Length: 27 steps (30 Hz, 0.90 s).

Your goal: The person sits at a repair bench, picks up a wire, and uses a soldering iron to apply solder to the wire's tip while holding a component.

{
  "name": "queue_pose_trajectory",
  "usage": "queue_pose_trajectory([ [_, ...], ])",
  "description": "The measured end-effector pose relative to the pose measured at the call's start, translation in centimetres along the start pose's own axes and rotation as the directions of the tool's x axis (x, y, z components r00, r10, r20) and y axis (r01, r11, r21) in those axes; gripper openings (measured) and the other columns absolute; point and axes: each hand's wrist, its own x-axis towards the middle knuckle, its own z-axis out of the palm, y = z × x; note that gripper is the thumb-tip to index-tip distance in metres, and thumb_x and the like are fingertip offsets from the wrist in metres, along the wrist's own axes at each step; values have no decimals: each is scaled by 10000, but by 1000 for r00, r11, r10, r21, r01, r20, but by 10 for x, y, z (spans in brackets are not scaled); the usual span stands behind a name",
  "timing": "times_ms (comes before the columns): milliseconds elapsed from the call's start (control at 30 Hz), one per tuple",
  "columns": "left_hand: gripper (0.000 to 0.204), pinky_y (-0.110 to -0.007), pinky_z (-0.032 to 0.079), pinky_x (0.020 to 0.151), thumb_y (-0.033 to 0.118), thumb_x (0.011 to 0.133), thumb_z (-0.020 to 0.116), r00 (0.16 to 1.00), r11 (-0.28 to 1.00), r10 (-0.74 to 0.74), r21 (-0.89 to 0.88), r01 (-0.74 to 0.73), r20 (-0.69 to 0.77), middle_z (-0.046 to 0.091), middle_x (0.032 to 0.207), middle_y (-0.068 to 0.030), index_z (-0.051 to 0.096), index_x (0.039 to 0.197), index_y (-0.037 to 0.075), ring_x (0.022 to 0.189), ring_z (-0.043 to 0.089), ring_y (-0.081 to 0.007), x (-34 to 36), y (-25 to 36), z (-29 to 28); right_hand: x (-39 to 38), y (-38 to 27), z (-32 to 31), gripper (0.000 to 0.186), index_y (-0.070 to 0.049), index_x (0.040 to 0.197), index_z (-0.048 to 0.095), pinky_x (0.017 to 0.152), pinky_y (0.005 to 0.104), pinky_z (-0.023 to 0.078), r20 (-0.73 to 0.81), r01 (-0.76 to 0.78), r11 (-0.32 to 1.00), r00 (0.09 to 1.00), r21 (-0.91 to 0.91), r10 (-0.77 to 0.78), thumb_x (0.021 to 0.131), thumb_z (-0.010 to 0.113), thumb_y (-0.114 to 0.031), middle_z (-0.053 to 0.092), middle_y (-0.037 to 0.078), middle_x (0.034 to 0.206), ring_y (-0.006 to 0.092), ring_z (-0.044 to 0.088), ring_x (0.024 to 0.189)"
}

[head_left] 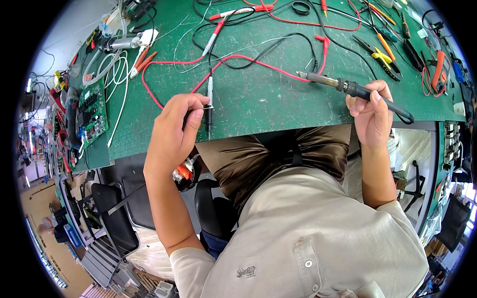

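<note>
My right hand (pixel 373 113) is closed around the dark handle of a soldering iron (pixel 352 88). The iron lies slanted above the green tabletop, its metal tip pointing left toward the middle. On the left, my left hand (pixel 175 128) pinches thumb and forefinger together at a small, thin, shiny thing too small to name. Right beside those fingertips is a black test probe (pixel 209 116), pointing toward the table's near edge; whether the fingers touch it I cannot tell. A red test probe (pixel 213 37) lies farther off, with red and black leads looping between.
A green circuit board (pixel 93 113) and a white cable (pixel 118 116) are at the left. Yellow-handled pliers (pixel 382 58) and an orange multimeter (pixel 439 72) lie at the right. A black tape ring (pixel 301 7) is at the back. Chairs stand below the table's left side.
</note>
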Motion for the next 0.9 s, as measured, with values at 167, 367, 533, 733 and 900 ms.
queue_pose_trajectory([
  [167,95,-348,519,887,85,1021,582,1000,999,17,-28,-17,5,732,1117,-157,573,1008,-9,989,681,-254,3,3,4,0,0,0,146,-30,1095,572,646,342,436,-5,0,1000,1000,-4,0,1025,580,-158,605,103,741,181,535,636],
  [367,107,-342,516,888,102,1019,579,1000,997,13,-78,-11,22,736,1129,-149,575,1008,-4,988,670,-229,6,4,7,1,0,0,143,-32,1092,578,642,341,437,-11,0,1000,1000,1,0,1021,584,-156,610,103,736,177,533,625],
  [533,70,-364,537,849,65,993,612,999,991,47,-123,-46,2,731,1093,-137,578,1023,11,952,693,-275,9,0,12,0,0,-1,147,-31,1092,579,637,343,438,-12,4,1000,1000,-3,-4,1021,589,-159,612,103,735,179,536,623],
  [733,88,-356,543,818,58,987,614,999,985,35,-167,-33,9,723,1055,-128,627,1052,1,904,688,-258,15,0,19,1,0,0,154,-31,1100,580,636,346,442,-7,9,1000,1000,5,-9,1021,595,-162,616,106,737,184,541,623],
  [900,93,-354,538,794,44,976,623,1000,991,22,-129,-21,11,706,1003,-123,653,1056,6,871,676,-271,20,8,20,0,0,-1,155,-32,1103,578,634,345,445,-11,9,1000,1000,9,-9,1021,595,-163,617,106,737,186,546,624],
])
